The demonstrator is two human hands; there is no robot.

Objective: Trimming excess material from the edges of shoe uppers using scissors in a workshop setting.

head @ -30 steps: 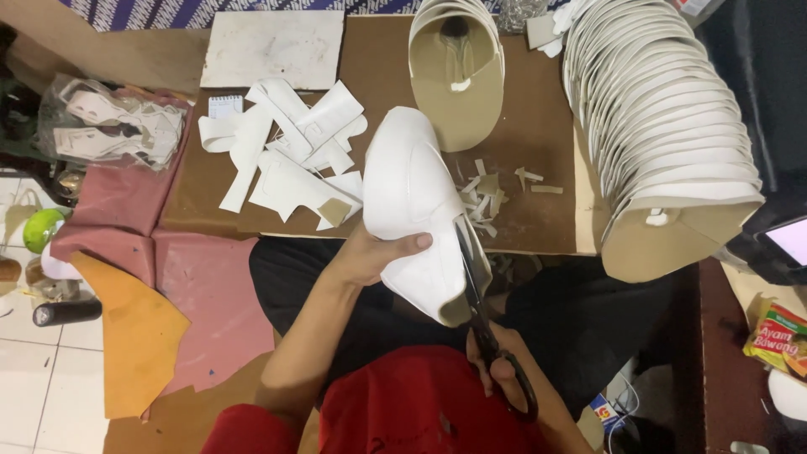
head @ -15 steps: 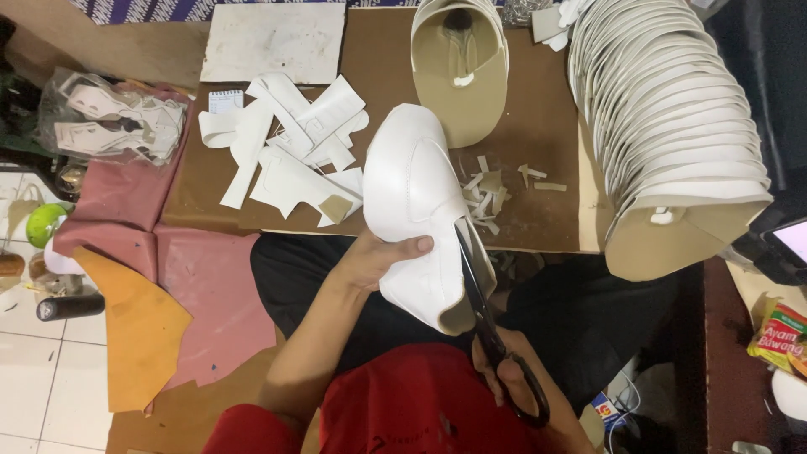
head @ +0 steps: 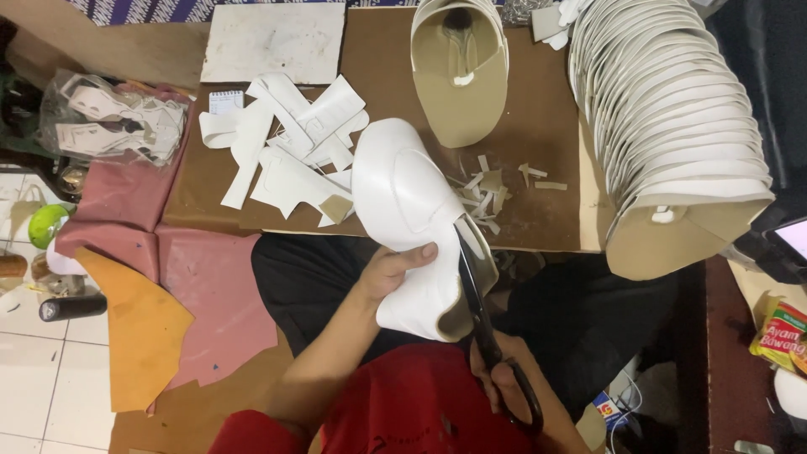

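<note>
Fingers of the left hand (head: 388, 271) curl around the near edge of a white shoe upper (head: 408, 220), with the thumb pressed flat on its outer face and the other fingers hidden behind the piece, so it is gripped from below and to the left. That upper is held up in the air over the person's lap, just in front of the near edge of the brown cardboard sheet (head: 538, 126) that covers the table, and its rounded end points away from the body.

On the other side, the right hand (head: 498, 376) is closed through the black loops of a pair of scissors (head: 487, 324). Its blades run up along the right edge of the upper, touching the tan lining there; whether the blades are parted or closed on the material cannot be told.

Small white trimmings (head: 496, 187) lie on the cardboard just beyond the upper, and cut white scraps (head: 290, 147) spread to its left. 1 tan upper (head: 460, 71) rests open further back. A long nested row of finished uppers (head: 672, 118) curves down the right side. Pink and orange leather sheets (head: 143, 294) lie on the floor at the left.
</note>
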